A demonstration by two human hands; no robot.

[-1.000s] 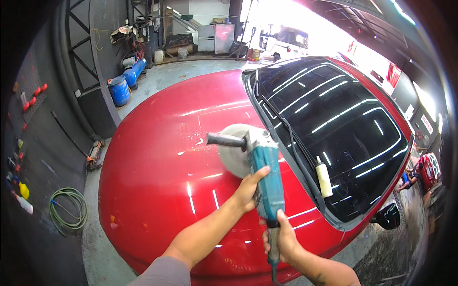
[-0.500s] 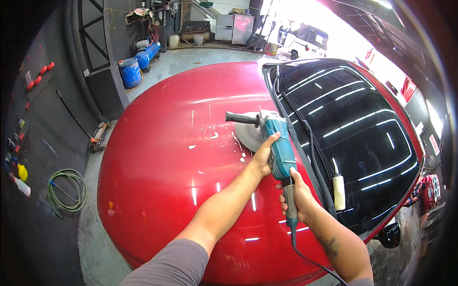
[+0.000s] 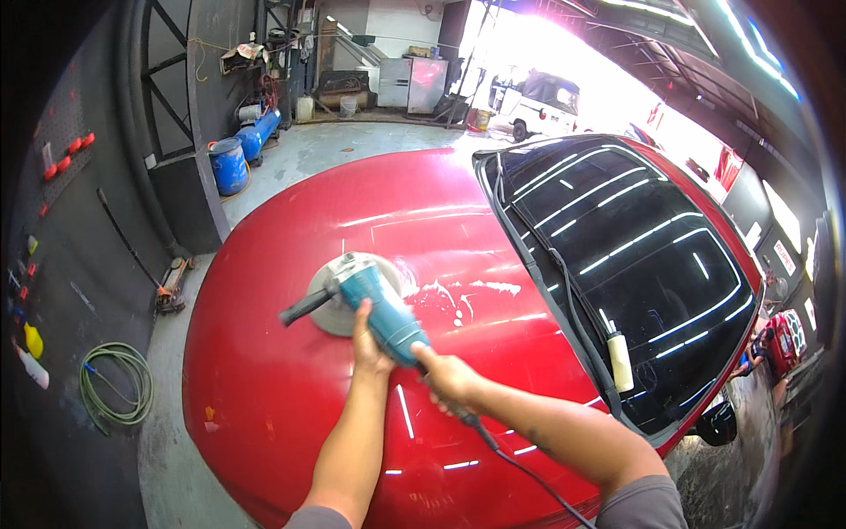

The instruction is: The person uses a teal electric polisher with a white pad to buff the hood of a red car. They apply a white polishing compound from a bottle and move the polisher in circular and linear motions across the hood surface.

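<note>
Both my hands grip a teal and black rotary polisher (image 3: pixel 381 310) over the red car hood (image 3: pixel 291 423). Under its head, the round pale pad (image 3: pixel 330 314) lies against the paint, a little left of the hood's middle. My left hand (image 3: pixel 370 346) holds the body from the near side, thumb up along it. Around the rear handle, my right hand (image 3: pixel 448 377) is closed. A black side handle (image 3: pixel 305 307) sticks out to the left with no hand on it. White compound streaks (image 3: pixel 458 300) mark the paint to the polisher's right. The black cord (image 3: pixel 529 469) trails from the rear end toward me.
A cream squeeze bottle (image 3: pixel 620 361) rests on the dark windshield (image 3: pixel 634 238) by the wiper. Left of the car are a coiled green hose (image 3: pixel 116 384), a floor jack (image 3: pixel 173 287) and a blue drum (image 3: pixel 229 167). A white vehicle (image 3: pixel 538 101) stands beyond.
The polisher has swept left and slightly toward me, away from the windshield edge, with both hands still on it. White streaks now show where it was. The view has shifted slightly.
</note>
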